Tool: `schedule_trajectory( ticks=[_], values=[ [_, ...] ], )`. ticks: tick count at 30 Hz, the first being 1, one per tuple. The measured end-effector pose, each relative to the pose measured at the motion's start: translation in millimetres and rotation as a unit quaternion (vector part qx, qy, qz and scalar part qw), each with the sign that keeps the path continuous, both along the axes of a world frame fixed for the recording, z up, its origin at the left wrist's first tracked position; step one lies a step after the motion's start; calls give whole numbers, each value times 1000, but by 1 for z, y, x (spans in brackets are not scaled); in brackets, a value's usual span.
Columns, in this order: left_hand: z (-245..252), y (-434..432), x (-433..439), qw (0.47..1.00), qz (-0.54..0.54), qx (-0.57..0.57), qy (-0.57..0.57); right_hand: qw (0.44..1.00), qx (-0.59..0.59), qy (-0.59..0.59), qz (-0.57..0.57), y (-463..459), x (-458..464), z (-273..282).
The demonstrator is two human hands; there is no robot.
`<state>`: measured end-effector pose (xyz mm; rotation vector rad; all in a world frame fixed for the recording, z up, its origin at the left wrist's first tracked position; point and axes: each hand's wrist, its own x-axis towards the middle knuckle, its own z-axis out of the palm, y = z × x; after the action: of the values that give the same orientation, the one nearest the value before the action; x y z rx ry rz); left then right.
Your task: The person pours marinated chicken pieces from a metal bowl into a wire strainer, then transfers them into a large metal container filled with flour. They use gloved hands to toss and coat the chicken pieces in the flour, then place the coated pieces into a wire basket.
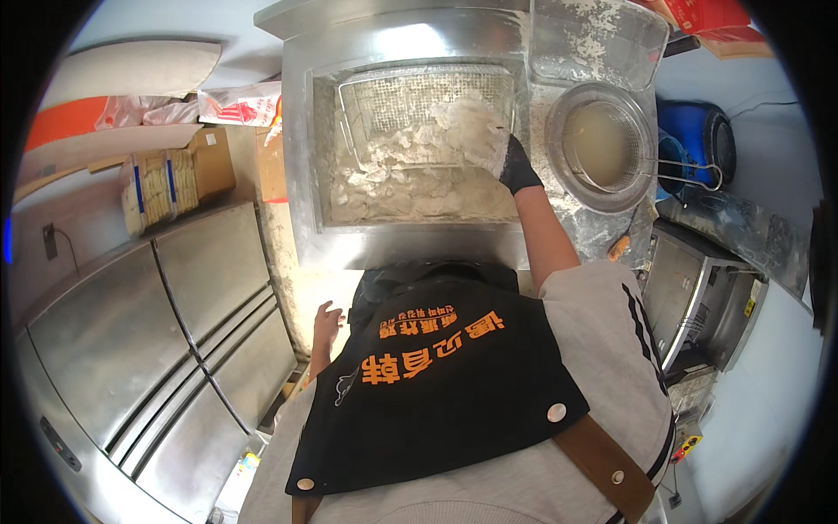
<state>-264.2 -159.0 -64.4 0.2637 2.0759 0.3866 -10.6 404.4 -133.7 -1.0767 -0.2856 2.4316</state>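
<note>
My right hand (pixel 518 164) wears a black glove whitened with flour, and it reaches into the right side of a steel breading bin (pixel 409 245). Its fingers blend into blurred, flour-covered pieces (pixel 468 124), so their grip is hidden. These pieces lie in and along a rectangular wire basket (pixel 402 108) sitting in the bin. Loose, lumpy flour (pixel 406 196) fills the bin's near part. Bare and low beside my apron, my left hand (pixel 329 321) hangs with its fingers apart, holding nothing.
Right of the bin, a round wire strainer (pixel 645 157) rests in a metal bowl (pixel 560 177) of cloudy liquid. A blue barrel (pixel 687 134) stands beyond. Steel refrigerator doors (pixel 216 262) and cardboard boxes (pixel 213 160) are at left. An orange scrap (pixel 619 247) lies near the counter's corner.
</note>
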Motion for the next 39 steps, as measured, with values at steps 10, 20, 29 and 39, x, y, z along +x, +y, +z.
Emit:
schedule_trajectory(
  ticks=[10,20,29,39],
  values=[
    [40,2,14,994,98,-42,0,734,413,-282,459,-66,7,-102],
    [53,10,30,987,160,-30,-12,544,430,-449,564,-133,-93,-75],
    [2,0,-43,989,81,-3,125,551,512,-407,519,-103,-38,-98],
    [-35,245,-176,939,72,117,317,748,420,-275,435,-65,11,-38]
  ],
)
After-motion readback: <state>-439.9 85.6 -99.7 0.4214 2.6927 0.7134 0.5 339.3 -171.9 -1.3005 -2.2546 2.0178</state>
